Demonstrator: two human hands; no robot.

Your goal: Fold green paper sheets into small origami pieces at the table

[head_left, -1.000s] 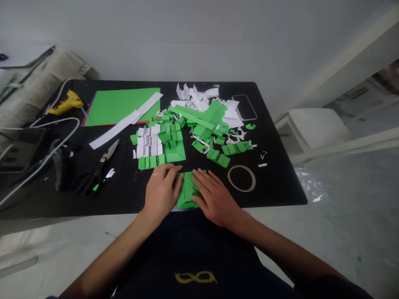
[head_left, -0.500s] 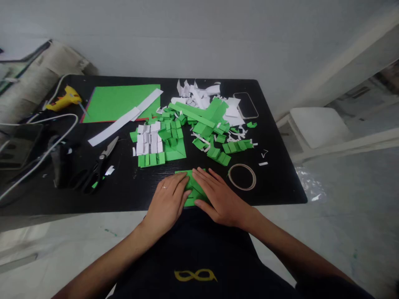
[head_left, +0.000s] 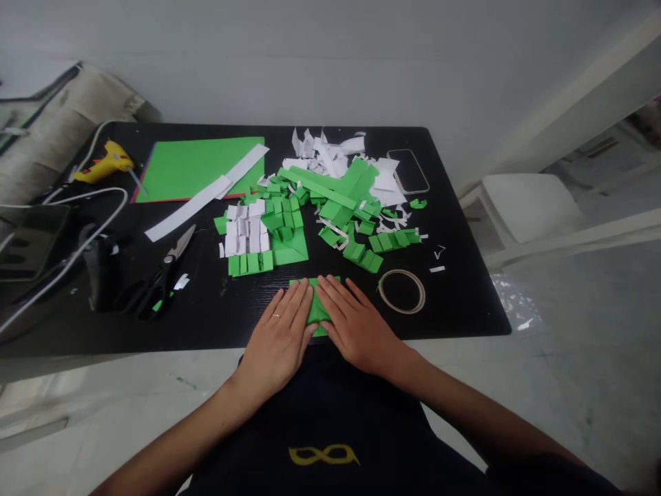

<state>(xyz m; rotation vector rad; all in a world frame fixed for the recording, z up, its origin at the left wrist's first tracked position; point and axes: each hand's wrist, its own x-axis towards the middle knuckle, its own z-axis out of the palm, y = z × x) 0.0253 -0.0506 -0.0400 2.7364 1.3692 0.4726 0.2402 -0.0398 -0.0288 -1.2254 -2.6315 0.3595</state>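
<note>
A folded green paper piece [head_left: 315, 308] lies at the near edge of the black table [head_left: 454, 303]. My left hand [head_left: 281, 337] rests flat on its left side, fingers stretched out and together. My right hand [head_left: 354, 324] lies flat on its right side, fingers spread and pointing toward the paper's top. Both hands press the paper down and cover most of it. Beyond them sits a pile of small folded green and white paper pieces [head_left: 263, 238].
Scissors [head_left: 168, 272] lie to the left, a tape ring [head_left: 401, 291] to the right. A green sheet [head_left: 199, 167] with a white strip [head_left: 206, 193], a yellow glue gun [head_left: 106, 162], cables [head_left: 77, 255] and a phone [head_left: 407, 172] sit farther back. A white stool [head_left: 527, 207] stands to the right.
Both hands have moved closer together over the green paper. The left hand slid right and flattened its fingers; less of the paper shows now.
</note>
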